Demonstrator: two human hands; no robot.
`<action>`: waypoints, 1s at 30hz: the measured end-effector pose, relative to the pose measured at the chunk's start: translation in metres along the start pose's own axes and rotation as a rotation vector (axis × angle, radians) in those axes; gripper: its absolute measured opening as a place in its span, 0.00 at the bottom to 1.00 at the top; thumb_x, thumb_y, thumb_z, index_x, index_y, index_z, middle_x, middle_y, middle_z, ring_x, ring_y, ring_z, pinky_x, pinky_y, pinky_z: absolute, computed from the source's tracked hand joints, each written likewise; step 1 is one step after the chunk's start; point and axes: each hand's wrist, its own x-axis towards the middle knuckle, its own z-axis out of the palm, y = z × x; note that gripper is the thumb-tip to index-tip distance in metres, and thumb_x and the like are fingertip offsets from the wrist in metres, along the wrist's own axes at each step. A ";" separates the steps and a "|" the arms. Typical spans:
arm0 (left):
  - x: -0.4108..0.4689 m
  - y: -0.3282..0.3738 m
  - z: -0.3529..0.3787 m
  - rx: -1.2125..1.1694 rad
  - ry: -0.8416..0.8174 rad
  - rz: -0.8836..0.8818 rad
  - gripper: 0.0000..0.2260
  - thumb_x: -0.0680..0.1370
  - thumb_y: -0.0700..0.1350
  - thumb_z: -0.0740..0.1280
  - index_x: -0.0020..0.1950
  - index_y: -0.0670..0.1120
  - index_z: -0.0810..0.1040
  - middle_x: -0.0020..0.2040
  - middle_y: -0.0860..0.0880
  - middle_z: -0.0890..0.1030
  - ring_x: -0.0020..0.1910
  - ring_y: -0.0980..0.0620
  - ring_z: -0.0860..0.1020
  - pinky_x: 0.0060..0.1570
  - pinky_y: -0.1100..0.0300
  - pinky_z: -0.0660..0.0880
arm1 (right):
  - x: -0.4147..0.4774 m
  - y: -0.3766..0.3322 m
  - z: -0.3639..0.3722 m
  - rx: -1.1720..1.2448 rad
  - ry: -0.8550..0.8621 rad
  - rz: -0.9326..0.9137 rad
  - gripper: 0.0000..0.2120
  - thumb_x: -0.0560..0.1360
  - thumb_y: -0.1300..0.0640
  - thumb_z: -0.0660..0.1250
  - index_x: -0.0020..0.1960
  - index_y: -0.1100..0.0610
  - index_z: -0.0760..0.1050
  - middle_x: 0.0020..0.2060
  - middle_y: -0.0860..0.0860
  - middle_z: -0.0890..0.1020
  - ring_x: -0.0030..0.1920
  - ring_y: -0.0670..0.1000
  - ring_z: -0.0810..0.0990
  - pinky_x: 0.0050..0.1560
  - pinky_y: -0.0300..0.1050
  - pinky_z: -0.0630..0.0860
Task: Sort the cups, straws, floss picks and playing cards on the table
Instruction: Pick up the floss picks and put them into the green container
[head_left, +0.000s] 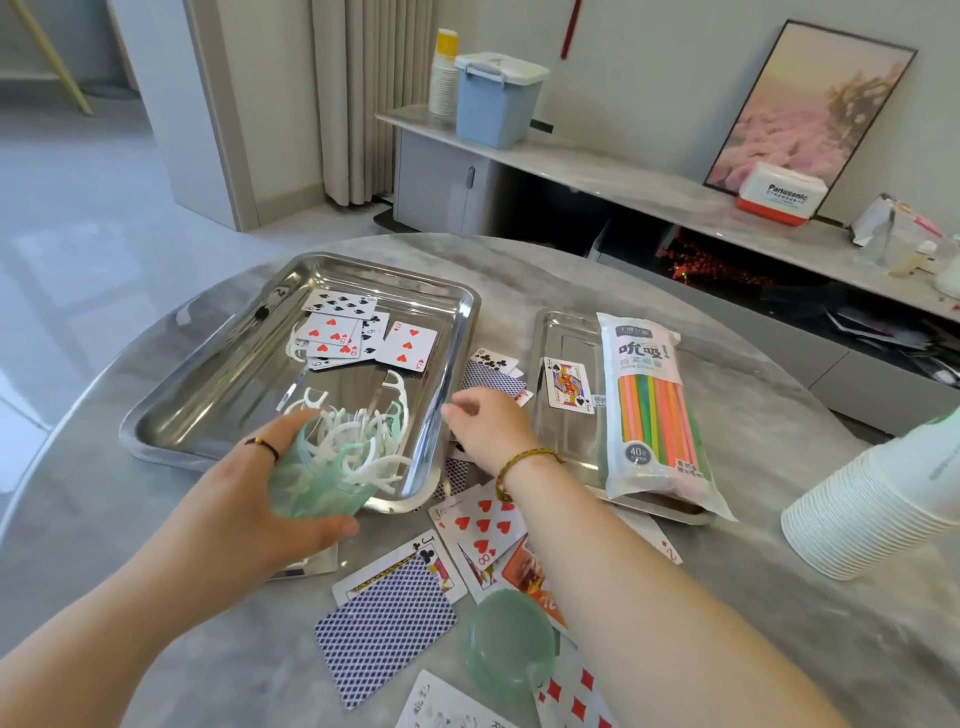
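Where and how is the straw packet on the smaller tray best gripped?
Probably across the middle of the straw packet, a hand coming from above, thumb and fingers on its long edges. It lies flat and lengthwise on the smaller tray, narrow enough to span; the jack of spades lies beside its left edge.

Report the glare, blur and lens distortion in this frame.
Head view: light glares off the large steel tray and its mirror-like walls; same view, the right hand is blurred at the fingers, so its grip is unclear; same view, the wide lens bows the table edge and the diamonds card at the bottom looks soft.
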 end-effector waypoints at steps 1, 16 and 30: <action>0.002 -0.001 -0.001 0.003 0.005 -0.005 0.38 0.62 0.41 0.78 0.67 0.52 0.65 0.46 0.57 0.72 0.40 0.66 0.69 0.37 0.69 0.64 | 0.005 -0.005 0.006 0.033 0.006 -0.010 0.14 0.77 0.59 0.58 0.35 0.61 0.74 0.33 0.58 0.76 0.39 0.58 0.74 0.47 0.48 0.72; 0.018 -0.017 -0.018 -0.057 0.115 -0.132 0.38 0.62 0.43 0.77 0.68 0.52 0.65 0.53 0.50 0.73 0.48 0.50 0.71 0.46 0.60 0.64 | 0.073 -0.010 0.009 -0.008 0.214 0.116 0.14 0.76 0.60 0.60 0.60 0.61 0.72 0.57 0.57 0.77 0.58 0.57 0.75 0.55 0.46 0.72; 0.014 -0.004 -0.017 -0.108 0.017 -0.078 0.31 0.63 0.44 0.77 0.47 0.69 0.60 0.43 0.66 0.68 0.34 0.64 0.73 0.35 0.74 0.70 | 0.108 -0.021 0.021 -0.362 0.113 0.175 0.11 0.75 0.63 0.61 0.56 0.64 0.74 0.56 0.59 0.78 0.58 0.59 0.75 0.52 0.46 0.73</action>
